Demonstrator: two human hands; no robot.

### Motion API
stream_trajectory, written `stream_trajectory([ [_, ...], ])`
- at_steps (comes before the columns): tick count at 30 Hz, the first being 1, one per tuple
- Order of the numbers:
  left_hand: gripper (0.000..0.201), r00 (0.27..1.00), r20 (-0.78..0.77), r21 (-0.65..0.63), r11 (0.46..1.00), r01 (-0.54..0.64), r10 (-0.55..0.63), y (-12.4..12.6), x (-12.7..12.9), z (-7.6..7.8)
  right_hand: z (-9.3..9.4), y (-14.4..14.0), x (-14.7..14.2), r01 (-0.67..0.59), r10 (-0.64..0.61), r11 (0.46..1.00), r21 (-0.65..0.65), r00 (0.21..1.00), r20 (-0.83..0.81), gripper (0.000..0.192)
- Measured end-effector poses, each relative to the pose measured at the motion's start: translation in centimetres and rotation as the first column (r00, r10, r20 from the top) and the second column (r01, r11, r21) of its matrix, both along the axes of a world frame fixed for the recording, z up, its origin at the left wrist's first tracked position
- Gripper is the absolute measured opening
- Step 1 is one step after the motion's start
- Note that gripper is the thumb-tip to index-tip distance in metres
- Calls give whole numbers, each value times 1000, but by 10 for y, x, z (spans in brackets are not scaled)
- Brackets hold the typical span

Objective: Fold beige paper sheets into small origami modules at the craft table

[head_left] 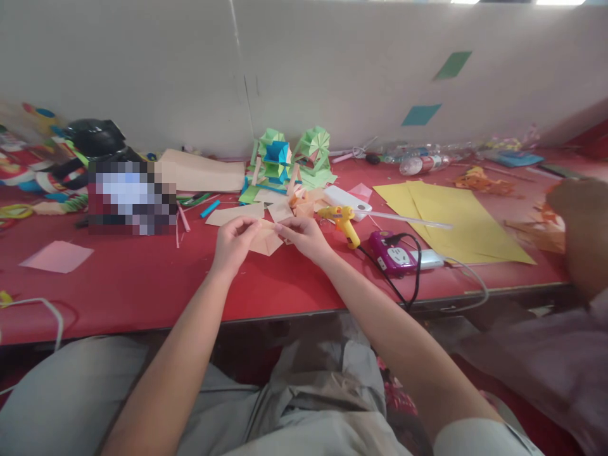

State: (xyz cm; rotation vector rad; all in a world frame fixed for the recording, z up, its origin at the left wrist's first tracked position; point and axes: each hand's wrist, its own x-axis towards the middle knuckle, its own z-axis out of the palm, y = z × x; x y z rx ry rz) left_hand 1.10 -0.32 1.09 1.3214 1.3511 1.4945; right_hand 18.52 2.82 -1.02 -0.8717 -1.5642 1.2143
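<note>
Bare forearms, light clothing

Both arms are uncovered from wrist to above the elbow; a pale short sleeve (pixel 479 437) shows at the right upper arm, and light grey-beige creased trousers (pixel 304 405) cover the lap, with no rings or watch visible.

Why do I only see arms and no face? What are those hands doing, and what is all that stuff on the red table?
The camera sits on the person's head and looks down, so you see only their arms and lap. The left hand and the right hand together pinch a folded piece of tan paper just over the red table. Beside them lie a yellow glue gun, a purple power socket with a black cord, big yellow paper sheets and a pink paper square. Further back stand green and blue folded paper models. At the far right edge you see part of another person.
</note>
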Motion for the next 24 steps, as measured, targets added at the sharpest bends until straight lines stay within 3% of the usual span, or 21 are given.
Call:
stream_trajectory([
  [8,26,999,28,-46,998,34,-33,4,-3,-7,-5,4,1,32,-31,999,-12,999,29,50],
  [14,43,987,65,-36,988,151,-149,5,-9,-12,-4,4,1,85,-86,996,-34,996,-10,51],
  [24,45,997,42,39,997,-73,71,9,-12,-16,-4,2,0,119,-130,989,92,984,123,49],
])
